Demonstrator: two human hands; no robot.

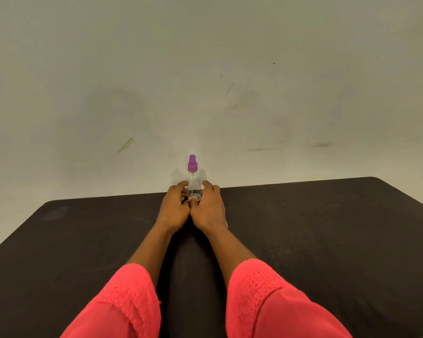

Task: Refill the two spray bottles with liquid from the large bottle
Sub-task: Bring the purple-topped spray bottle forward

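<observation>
A small clear spray bottle with a purple nozzle stands upright near the far edge of the dark table. My left hand grips its lower left side and my right hand grips its lower right side, thumbs meeting in front of its base. Both hands hide the lower part of the bottle. No large bottle and no other spray bottle is in view.
A pale, scuffed wall rises right behind the table's far edge. The table's rounded corners show at the far left and far right. Pink sleeves cover both forearms.
</observation>
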